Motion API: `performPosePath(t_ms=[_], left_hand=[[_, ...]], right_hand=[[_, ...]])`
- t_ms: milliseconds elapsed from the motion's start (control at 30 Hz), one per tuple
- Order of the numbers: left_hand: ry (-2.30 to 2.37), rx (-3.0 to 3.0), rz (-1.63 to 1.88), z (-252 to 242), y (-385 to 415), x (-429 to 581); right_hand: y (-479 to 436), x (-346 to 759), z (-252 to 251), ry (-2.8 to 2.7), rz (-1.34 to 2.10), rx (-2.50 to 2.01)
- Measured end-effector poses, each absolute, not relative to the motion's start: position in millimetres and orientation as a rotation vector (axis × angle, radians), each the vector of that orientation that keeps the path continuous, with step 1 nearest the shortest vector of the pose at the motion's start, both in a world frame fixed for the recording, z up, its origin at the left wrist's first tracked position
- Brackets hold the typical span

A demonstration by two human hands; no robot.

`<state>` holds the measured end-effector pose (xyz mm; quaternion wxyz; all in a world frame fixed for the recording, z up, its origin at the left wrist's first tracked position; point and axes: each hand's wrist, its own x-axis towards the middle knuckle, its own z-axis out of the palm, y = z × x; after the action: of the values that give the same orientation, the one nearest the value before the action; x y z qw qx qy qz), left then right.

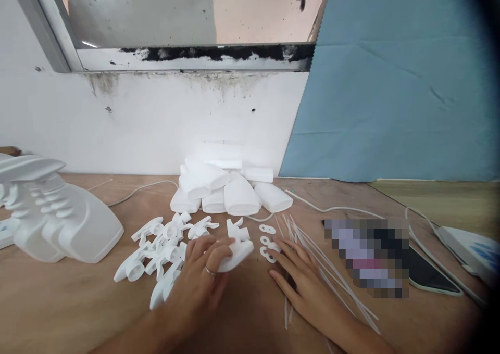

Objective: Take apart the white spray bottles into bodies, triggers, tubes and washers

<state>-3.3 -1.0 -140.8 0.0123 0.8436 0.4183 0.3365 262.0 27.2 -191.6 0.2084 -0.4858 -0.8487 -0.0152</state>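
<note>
My left hand (203,270), with a ring on one finger, is closed around a white trigger spray head (240,255). Its trigger and nozzle parts point away from me. To the left lies a pile of similar white spray heads (135,270). My right hand (300,273) is open, fingers stretched out low over the table, with the fingertips at several small white ring washers (267,229). Some of the washers are partly covered by those fingers. Thin white plastic tubes (344,286) run beside and under my right hand.
White hollow plastic bottle-like parts (242,195) are stacked against the wall. Larger white moulded pieces (84,218) stand at the left. A phone (433,273), its screen partly pixelated, lies at the right near a cable (339,208) and a white box (472,250).
</note>
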Motion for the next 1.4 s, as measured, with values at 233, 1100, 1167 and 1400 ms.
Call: performPosePath(t_ms=[233,1100,1167,1400], left_hand=[[1.208,1.792,1.069,-160,-14,18],[1.061,2.013,0.889,-159,-5,17],[1.061,2.017,0.885,-157,-5,17],[1.031,2.007,0.909,-156,-6,19]], right_hand=[[27,263,-192,-2.362,-0.052,-1.357],[29,263,-187,-2.216,-0.092,-1.352],[29,263,-188,-2.213,-0.088,-1.357],[32,265,-191,-2.216,-0.065,-1.322]])
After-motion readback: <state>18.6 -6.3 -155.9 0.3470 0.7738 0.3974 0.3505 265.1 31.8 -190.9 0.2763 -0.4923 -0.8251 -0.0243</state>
